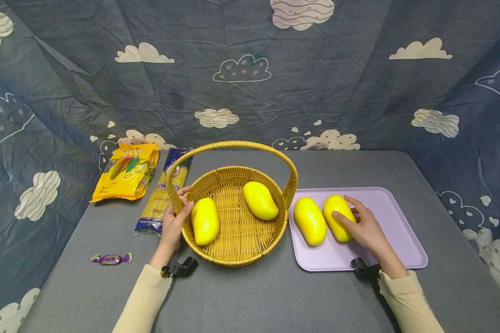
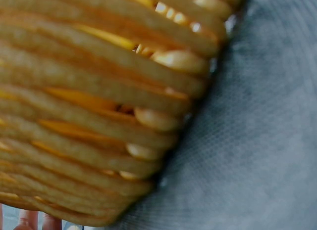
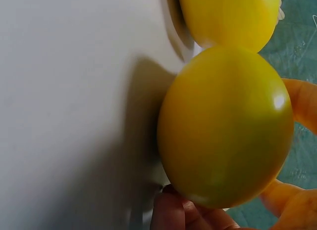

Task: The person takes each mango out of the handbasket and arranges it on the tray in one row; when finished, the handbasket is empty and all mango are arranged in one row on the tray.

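Note:
My left hand (image 1: 174, 222) grips the left side of a woven basket (image 1: 233, 263), by the foot of its tall handle. Inside the basket lie two yellow mangoes, a left mango (image 1: 205, 222) and a right mango (image 1: 260, 200). On the lilac tray (image 1: 383, 217), my right hand (image 1: 366, 229) holds a mango (image 1: 337, 215) between thumb and fingers. Another mango (image 1: 309, 221) lies just left of it. In the right wrist view, the held mango (image 3: 225, 126) rests on or very near the tray surface. The left wrist view shows the basket's weave (image 2: 89, 91) up close.
A yellow candy bag (image 1: 127, 173) with a mango picture lies at the back left. Beside it is a packet of spaghetti (image 1: 156, 208), partly behind the basket handle and left hand. A purple wrapped candy (image 1: 111, 259) sits at the front left of the grey table (image 1: 266, 300).

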`<state>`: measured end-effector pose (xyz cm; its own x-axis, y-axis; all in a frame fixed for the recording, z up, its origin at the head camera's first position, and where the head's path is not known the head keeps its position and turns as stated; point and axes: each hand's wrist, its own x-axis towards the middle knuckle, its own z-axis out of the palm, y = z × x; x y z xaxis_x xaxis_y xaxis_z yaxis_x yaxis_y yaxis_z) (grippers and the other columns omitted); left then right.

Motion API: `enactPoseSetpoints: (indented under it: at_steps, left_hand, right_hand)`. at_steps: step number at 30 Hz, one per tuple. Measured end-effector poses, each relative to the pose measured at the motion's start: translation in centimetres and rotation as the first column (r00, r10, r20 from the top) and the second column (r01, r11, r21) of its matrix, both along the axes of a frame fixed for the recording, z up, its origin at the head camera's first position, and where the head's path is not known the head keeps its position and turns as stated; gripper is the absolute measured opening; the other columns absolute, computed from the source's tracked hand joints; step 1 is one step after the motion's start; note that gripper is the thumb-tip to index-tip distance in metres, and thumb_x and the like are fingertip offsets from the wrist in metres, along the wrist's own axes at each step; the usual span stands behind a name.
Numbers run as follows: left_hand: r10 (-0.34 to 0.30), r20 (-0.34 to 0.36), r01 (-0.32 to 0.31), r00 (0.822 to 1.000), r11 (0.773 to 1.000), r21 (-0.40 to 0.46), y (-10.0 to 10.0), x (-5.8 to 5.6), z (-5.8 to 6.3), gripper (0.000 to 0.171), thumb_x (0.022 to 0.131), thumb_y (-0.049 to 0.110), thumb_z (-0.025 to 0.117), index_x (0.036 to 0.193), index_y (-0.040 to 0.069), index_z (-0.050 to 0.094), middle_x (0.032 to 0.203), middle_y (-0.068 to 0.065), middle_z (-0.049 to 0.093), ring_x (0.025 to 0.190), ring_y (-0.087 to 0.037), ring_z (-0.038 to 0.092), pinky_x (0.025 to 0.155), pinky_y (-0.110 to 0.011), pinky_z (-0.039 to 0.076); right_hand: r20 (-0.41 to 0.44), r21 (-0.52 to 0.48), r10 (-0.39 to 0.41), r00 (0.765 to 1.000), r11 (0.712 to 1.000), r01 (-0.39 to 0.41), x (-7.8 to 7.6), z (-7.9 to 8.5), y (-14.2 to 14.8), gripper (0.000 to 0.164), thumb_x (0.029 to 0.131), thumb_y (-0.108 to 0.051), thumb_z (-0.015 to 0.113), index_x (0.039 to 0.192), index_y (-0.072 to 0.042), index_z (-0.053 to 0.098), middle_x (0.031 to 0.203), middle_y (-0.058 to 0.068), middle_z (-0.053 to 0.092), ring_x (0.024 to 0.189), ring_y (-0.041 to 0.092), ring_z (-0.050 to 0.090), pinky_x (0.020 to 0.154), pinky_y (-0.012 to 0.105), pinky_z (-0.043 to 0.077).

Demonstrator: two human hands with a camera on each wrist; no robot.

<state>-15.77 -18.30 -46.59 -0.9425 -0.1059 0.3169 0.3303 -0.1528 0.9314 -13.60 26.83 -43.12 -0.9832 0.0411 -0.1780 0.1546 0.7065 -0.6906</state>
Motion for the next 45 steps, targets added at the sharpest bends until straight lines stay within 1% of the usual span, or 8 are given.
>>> enactPoseSetpoints:
  at_steps: [12, 19, 21, 26, 31, 35, 39, 45]
  left_hand:
    - [-0.004, 0.0, 0.004, 1.0, 1.0, -0.003, -0.1, 0.0, 0.0, 0.012, 0.093, 0.001, 0.057, 0.086, 0.003, 0.047, 0.135, -0.021, 0.045, 0.127, -0.026, 0.037, 0.104, -0.031, 0.026]
    - [0.0, -0.006, 0.0, 1.0, 1.0, -0.009, 0.0, 0.0, 0.0, 0.014, 0.092, 0.002, 0.057, 0.087, -0.002, 0.045, 0.135, -0.02, 0.046, 0.127, -0.024, 0.037, 0.104, -0.031, 0.026]
    - [0.0, -0.009, 0.0, 1.0, 1.0, -0.009, -0.1, 0.0, 0.0, 0.013, 0.092, 0.002, 0.057, 0.087, 0.001, 0.046, 0.135, -0.02, 0.046, 0.127, -0.025, 0.037, 0.104, -0.031, 0.027]
    - [0.002, -0.001, -0.002, 1.0, 1.0, -0.011, -0.1, 0.0, 0.0, 0.012, 0.092, 0.003, 0.058, 0.086, 0.007, 0.048, 0.135, -0.019, 0.046, 0.127, -0.025, 0.037, 0.104, -0.031, 0.027]
    - [0.004, 0.003, -0.004, 1.0, 1.0, -0.016, -0.1, 0.0, 0.1, 0.013, 0.092, 0.003, 0.058, 0.086, 0.008, 0.048, 0.135, -0.019, 0.046, 0.127, -0.026, 0.037, 0.104, -0.032, 0.027]
    - [0.004, 0.002, -0.004, 1.0, 1.0, -0.018, -0.1, 0.0, 0.0, 0.012, 0.093, 0.003, 0.058, 0.086, 0.007, 0.048, 0.135, -0.02, 0.046, 0.127, -0.026, 0.037, 0.104, -0.032, 0.027]
    - [0.003, 0.0, -0.003, 1.0, 1.0, -0.016, 0.0, 0.0, 0.0, 0.012, 0.092, 0.003, 0.058, 0.086, 0.006, 0.048, 0.135, -0.02, 0.046, 0.127, -0.025, 0.037, 0.105, -0.032, 0.027]
    - [-0.003, -0.007, 0.003, 1.0, 1.0, -0.009, 0.0, 0.1, 0.0, 0.012, 0.093, 0.004, 0.058, 0.087, 0.004, 0.047, 0.135, -0.02, 0.046, 0.128, -0.024, 0.037, 0.105, -0.031, 0.026]
  right_hand:
    - [-0.022, -0.003, -0.011, 1.0, 1.0, 0.011, 0.4, 0.1, 0.1, 0.081, 0.092, -0.049, 0.054, 0.15, -0.005, 0.016, 0.136, 0.034, 0.029, 0.116, 0.049, 0.037, 0.088, 0.061, 0.039]
    - [-0.184, 0.005, -0.073, 0.98, 0.997, 0.075, 0.8, 0.5, 0.2, 0.073, 0.092, -0.045, 0.057, 0.145, -0.003, 0.03, 0.132, 0.03, 0.037, 0.114, 0.046, 0.041, 0.086, 0.061, 0.038]
    - [-0.26, -0.008, -0.084, 0.962, 0.996, 0.085, 1.0, 0.6, 0.0, 0.068, 0.092, -0.041, 0.059, 0.142, -0.002, 0.036, 0.13, 0.027, 0.04, 0.114, 0.045, 0.042, 0.085, 0.059, 0.039]
    - [-0.444, -0.014, -0.093, 0.891, 0.995, 0.098, 1.3, 1.1, -0.6, 0.052, 0.09, -0.022, 0.066, 0.135, -0.002, 0.048, 0.125, 0.024, 0.045, 0.11, 0.04, 0.045, 0.082, 0.051, 0.038]
    - [-0.516, -0.027, -0.094, 0.852, 0.995, 0.093, 1.8, 1.7, -1.3, 0.047, 0.088, -0.017, 0.068, 0.131, -0.004, 0.054, 0.124, 0.021, 0.047, 0.109, 0.037, 0.047, 0.08, 0.045, 0.037]
    - [-0.572, -0.057, -0.09, 0.815, 0.996, 0.069, 2.2, 2.2, -2.2, 0.044, 0.086, -0.012, 0.07, 0.128, -0.006, 0.056, 0.122, 0.016, 0.051, 0.107, 0.031, 0.05, 0.08, 0.033, 0.038]
    - [-0.648, -0.107, -0.084, 0.757, 0.994, 0.02, 2.6, 2.8, -3.2, 0.046, 0.083, -0.003, 0.071, 0.127, -0.005, 0.057, 0.118, 0.013, 0.054, 0.103, 0.021, 0.052, 0.078, 0.022, 0.04]
    - [-0.758, -0.177, -0.054, 0.65, 0.976, -0.125, 3.2, 4.5, -5.3, 0.048, 0.075, 0.014, 0.069, 0.121, 0.004, 0.058, 0.113, 0.016, 0.058, 0.102, 0.012, 0.054, 0.077, 0.019, 0.044]
